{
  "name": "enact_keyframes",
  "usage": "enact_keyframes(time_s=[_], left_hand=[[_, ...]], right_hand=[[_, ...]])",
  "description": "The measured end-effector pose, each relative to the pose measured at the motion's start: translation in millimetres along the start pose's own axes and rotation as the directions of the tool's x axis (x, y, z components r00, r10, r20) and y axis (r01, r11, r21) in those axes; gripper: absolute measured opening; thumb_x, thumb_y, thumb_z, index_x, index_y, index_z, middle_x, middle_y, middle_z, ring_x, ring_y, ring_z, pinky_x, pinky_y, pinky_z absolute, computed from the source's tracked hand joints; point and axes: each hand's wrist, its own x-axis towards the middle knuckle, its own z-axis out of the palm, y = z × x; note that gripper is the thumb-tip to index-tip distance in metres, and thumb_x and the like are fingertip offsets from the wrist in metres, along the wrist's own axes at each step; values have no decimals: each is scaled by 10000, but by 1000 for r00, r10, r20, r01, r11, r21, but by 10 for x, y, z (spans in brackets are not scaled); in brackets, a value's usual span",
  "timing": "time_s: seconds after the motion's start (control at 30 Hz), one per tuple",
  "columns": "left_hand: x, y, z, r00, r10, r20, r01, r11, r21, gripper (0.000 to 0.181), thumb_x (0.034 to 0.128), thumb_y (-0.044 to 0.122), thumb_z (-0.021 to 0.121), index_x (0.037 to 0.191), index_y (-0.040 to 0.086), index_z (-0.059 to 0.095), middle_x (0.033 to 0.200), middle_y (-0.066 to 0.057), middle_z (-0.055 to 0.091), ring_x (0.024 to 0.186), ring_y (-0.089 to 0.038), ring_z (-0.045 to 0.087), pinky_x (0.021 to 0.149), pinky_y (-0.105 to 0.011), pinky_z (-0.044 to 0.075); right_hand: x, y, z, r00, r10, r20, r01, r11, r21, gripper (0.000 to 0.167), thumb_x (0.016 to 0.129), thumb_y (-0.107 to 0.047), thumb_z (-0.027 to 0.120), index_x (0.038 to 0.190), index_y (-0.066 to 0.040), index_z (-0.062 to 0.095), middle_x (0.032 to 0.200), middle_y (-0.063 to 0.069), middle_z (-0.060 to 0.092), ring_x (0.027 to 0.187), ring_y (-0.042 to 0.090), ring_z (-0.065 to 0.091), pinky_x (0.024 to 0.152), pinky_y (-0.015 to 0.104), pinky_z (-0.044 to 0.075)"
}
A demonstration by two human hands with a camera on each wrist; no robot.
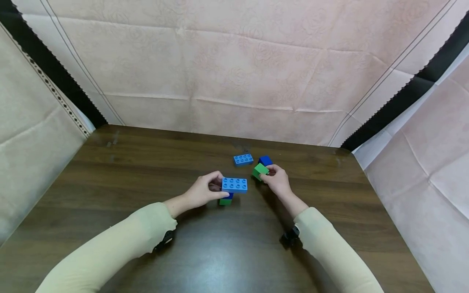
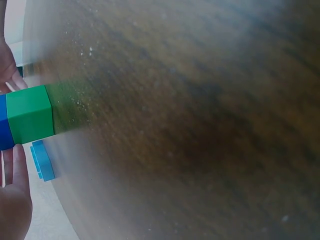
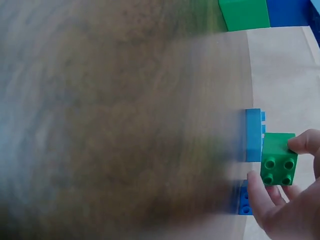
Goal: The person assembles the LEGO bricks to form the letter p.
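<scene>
**Currently, a loose green brick (image 1: pixel 259 171) is pinched apart from a three-brick stack (image 1: pixel 233 189)**

The step in hand looks like picking up the green brick while the stack is steadied. It is just to the right of the stack and appears raised off the table (image 1: pixel 176 252), its studs facing the wrist. The next move probably calls for turning those studs upward and keeping the stack firm.

On the stack's left side, the left hand (image 1: pixel 199 190) is closed to the stack's width, thumb and fingers gripping it. To the stack's right, the right hand (image 1: pixel 279 181) has thumb and fingers closed to the green brick's width. Whether the stack bears on the table I cannot tell.

Counted, there are six bricks. Three form the stack: light blue on top, dark blue between, green lowest. Three are separate: the green brick, one light-blue brick (image 1: pixel 243 160) beyond the stack, and one dark-blue brick (image 1: pixel 265 160) beyond it to the right.
</scene>
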Motion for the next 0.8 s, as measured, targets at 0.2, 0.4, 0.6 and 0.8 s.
enact_keyframes(time_s=[0.2, 0.4, 0.6, 0.8], left_hand=[[-12, 20, -5, 1000, -6, 3, 6, 1000, -2, 259, 840, 187, 702, 1012, 93, 534, 1073, -116, 630, 988, -212, 612, 875, -372, 528], [0, 23, -4, 1000, -18, 2, 18, 1000, 2, 258, 833, 175, 709, 1009, 103, 534, 1072, -106, 629, 985, -205, 612, 872, -364, 530], [9, 11, -2, 1000, -22, -1, 22, 1000, 5, 252, 830, 167, 712, 1000, 108, 535, 1065, -98, 629, 981, -200, 612, 867, -364, 532], [3, -4, -5, 1000, -15, 2, 15, 1000, 3, 251, 835, 178, 707, 1004, 109, 535, 1069, -98, 632, 986, -202, 612, 871, -365, 529]], right_hand=[[-27, -33, -30, 998, -56, 2, 55, 993, 105, 397, 811, -51, 638, 1179, 38, 519, 1083, 225, 570, 835, 202, 601, 675, 282, 565], [-39, -13, -40, 988, -152, 9, 150, 981, 125, 367, 815, -50, 634, 1161, 12, 528, 1017, 157, 555, 823, 158, 504, 686, 204, 478], [-63, -33, -57, 976, -215, 41, 203, 959, 198, 357, 822, -31, 648, 1149, 36, 523, 1089, 176, 550, 904, 160, 514, 777, 148, 459], [-142, -132, -87, 971, -225, 84, 199, 949, 247, 332, 819, 1, 647, 1112, 41, 495, 1116, 217, 571, 860, 133, 522, 754, 140, 469]])
